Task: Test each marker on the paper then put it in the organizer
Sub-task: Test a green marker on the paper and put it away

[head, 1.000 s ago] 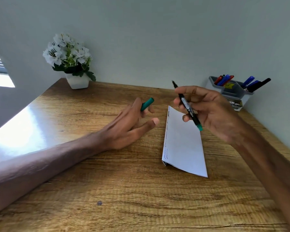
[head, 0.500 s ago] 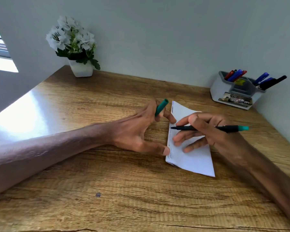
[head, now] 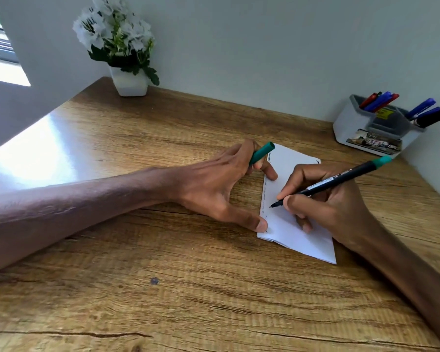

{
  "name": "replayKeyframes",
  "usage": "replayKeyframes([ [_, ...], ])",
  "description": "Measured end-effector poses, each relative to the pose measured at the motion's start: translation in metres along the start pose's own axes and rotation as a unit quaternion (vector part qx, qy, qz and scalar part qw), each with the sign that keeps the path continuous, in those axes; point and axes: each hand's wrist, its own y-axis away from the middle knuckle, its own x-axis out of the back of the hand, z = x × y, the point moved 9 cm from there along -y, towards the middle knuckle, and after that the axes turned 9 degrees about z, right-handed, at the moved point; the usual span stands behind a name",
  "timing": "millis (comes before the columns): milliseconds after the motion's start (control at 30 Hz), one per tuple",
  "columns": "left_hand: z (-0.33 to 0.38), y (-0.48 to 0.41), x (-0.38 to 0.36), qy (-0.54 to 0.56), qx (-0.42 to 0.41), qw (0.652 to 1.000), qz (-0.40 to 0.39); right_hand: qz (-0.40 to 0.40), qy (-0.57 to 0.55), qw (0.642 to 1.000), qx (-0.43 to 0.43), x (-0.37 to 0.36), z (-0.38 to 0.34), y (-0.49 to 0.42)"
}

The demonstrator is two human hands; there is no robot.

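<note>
A folded white paper [head: 287,232] lies on the wooden desk. My right hand [head: 330,207] grips a black marker [head: 341,179] with a green end, in a writing hold, its tip touching the paper near the left edge. My left hand [head: 221,184] holds the green cap [head: 261,153] between its fingers while its thumb and a fingertip press on the paper's left edge. Small ink marks run along that edge. The grey organizer [head: 351,123] stands at the back right against the wall, with red, blue and black markers sticking out of it.
A white pot of white flowers [head: 130,80] stands at the desk's back left corner. A window lets in light at the far left, glaring on the desk [head: 163,288] surface. Walls close the desk at the back and right.
My right hand turned the marker tip-down and brought it onto the paper. My left hand came down to press on the paper's edge, still holding the cap. The view tilted downward.
</note>
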Motion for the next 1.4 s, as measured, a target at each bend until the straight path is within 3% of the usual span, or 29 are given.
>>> replayKeyframes([
  [467, -0.0002, 0.0000, -0.0016, -0.015, 0.012, 1.000, -0.009, -0.026, 0.084, 0.995, 0.050, -0.0097, -0.0070, 0.0024],
  [1400, 0.0025, 0.0012, 0.0017, 0.014, 0.007, 1.000, 0.009, -0.009, 0.079, 0.996, 0.037, -0.0039, -0.0030, 0.0008],
])
